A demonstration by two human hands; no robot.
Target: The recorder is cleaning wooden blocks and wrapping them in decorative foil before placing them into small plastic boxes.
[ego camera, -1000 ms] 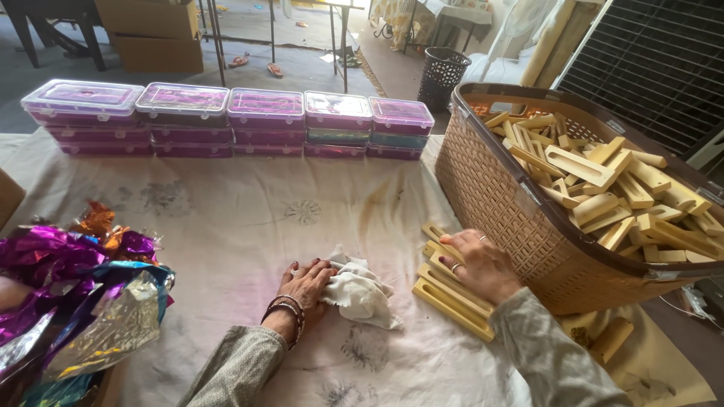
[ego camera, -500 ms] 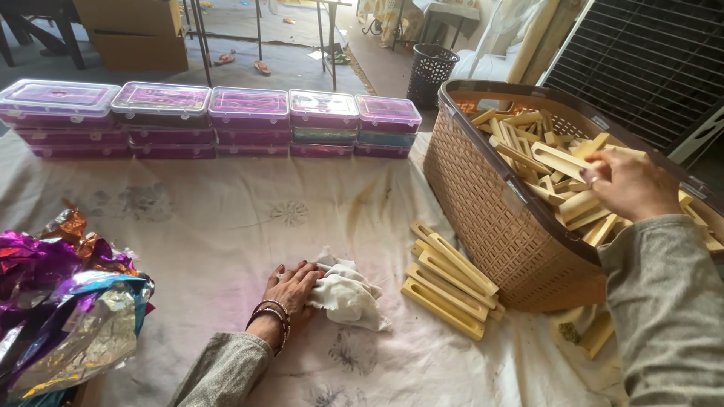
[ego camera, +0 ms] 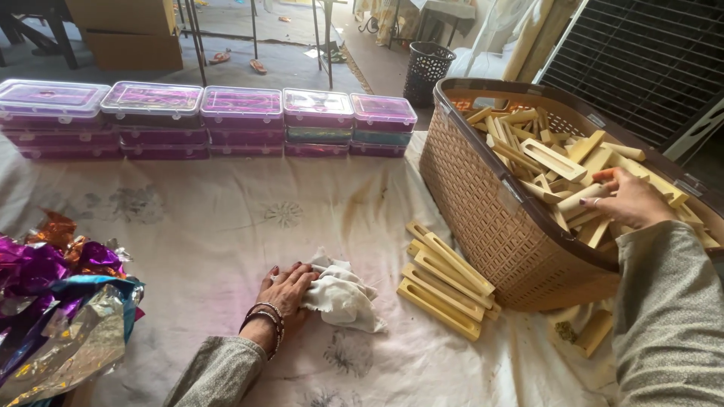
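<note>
Wooden piece (ego camera: 584,197) slanting across basket (ego camera: 483,203)

The person is wearing a loose, long-sleeved garment in a muted grey-green, its woven cloth looking slightly heathered. The left sleeve (ego camera: 219,371) is ending just short of the wrist, where a stack of thin dark and metallic bangles (ego camera: 264,320) is circling the arm. The left hand (ego camera: 285,290) is showing dark polish on the nails. The right sleeve (ego camera: 670,316) is reaching the wrist, and the right hand (ego camera: 630,200) is wearing a pale ring on one finger.
</note>
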